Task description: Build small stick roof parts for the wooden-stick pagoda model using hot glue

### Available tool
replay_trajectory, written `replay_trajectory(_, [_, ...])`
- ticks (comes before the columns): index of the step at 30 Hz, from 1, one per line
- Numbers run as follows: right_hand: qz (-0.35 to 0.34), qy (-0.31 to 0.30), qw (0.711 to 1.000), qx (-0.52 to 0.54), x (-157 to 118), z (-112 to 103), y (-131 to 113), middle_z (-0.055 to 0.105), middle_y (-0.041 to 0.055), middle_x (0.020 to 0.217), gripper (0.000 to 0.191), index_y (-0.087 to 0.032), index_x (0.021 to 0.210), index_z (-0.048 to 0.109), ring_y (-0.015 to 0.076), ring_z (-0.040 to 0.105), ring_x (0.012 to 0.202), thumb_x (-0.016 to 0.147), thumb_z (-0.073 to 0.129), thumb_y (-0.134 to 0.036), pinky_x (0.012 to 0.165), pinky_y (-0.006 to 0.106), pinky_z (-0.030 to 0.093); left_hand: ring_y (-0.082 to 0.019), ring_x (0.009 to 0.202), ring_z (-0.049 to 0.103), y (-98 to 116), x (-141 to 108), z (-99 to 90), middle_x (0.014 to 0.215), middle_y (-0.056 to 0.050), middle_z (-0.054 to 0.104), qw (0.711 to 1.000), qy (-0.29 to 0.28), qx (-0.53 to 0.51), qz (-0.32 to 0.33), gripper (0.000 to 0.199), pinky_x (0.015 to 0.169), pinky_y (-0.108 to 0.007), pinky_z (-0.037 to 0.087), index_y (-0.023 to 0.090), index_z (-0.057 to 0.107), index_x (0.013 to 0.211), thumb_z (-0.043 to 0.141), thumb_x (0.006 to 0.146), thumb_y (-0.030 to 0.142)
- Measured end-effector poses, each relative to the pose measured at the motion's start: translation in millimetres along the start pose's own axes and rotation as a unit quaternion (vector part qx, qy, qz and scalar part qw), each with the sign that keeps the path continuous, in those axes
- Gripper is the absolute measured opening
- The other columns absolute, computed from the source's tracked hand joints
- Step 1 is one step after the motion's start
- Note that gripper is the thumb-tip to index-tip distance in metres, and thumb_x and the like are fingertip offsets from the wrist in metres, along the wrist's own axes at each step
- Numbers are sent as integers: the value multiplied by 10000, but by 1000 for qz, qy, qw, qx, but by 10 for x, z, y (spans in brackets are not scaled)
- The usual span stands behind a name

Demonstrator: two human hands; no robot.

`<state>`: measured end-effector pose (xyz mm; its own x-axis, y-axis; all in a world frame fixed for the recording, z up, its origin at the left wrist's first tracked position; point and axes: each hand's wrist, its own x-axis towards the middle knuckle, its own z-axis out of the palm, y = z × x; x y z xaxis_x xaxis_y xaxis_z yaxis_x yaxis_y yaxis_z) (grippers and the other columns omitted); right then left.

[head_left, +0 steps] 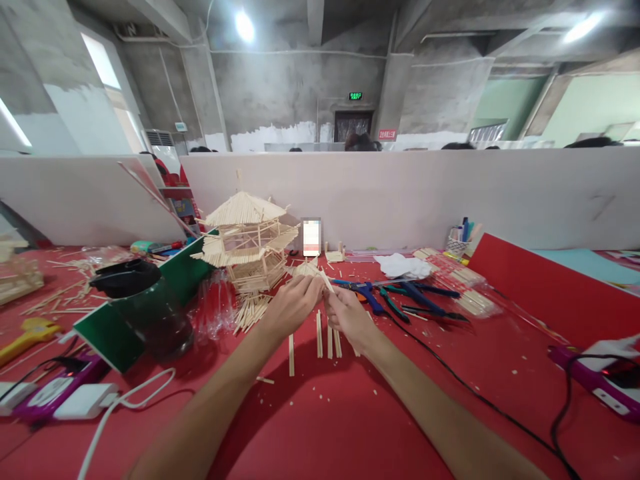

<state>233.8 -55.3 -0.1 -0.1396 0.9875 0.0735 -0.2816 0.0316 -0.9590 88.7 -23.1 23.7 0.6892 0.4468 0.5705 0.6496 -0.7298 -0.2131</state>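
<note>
My left hand (295, 300) and my right hand (353, 319) meet near the middle of the red table. Both are closed, fingertips pinching a short piece of light wooden stick (327, 280) that points up and away. The fingers hide its lower end, so I cannot tell whether it is one stick or more. Under and between the hands, several loose wooden sticks (320, 337) lie lengthwise on the tabletop. Left of my left hand stands a tiered pavilion model (245, 210) built of such sticks. A small stick roof (306, 268) shows just behind my fingers.
Right of my hands lie a blue-handled tool (369, 295), pliers (430, 293) and a black cable (453, 373). Crumpled white tissue (404, 265) and bagged sticks (473, 297) are behind. A dark jug (150, 313), green board (103, 340) and purple power strip (50, 393) occupy the left.
</note>
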Motion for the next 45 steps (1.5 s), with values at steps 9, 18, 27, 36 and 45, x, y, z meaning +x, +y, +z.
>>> replay_trajectory(9, [-10,-39,999,-26,26,-51,25,273,-133,507,366,-223,757,409,31,136,386,804,621,-517,385,200,85,-179,774,621,-78,0,77,867,-33,661,935,0,-311,-170,150,727,-297,477,191,561,922,441,948,277])
replay_trajectory(18, [-4,-68,998,-3,-6,-35,-82,290,-133,501,312,-197,826,494,28,127,383,803,620,-481,389,200,86,-123,622,554,-86,77,149,688,18,588,779,37,-556,-289,305,631,-247,474,166,586,762,610,812,466])
replay_trajectory(27, [15,-98,995,2,-27,-75,-121,299,-130,500,273,-162,888,573,29,120,392,822,608,-425,387,197,83,-120,576,579,-160,58,282,685,-6,617,768,42,-541,-339,298,587,-238,477,165,545,775,536,812,461])
replay_trajectory(36, [28,-134,983,121,-33,-114,-157,329,-107,499,260,-152,915,634,34,128,386,847,602,-401,370,194,78,-261,895,651,-780,-211,-16,850,-105,686,900,-69,-176,-392,203,842,-390,475,195,531,769,399,896,282])
replay_trajectory(45, [37,-115,972,202,13,-189,-174,433,-61,598,180,-146,884,678,26,110,413,815,628,-305,364,185,75,-343,938,670,-906,-388,-27,935,-134,737,895,-255,-20,-365,171,784,-392,478,188,702,915,618,772,231])
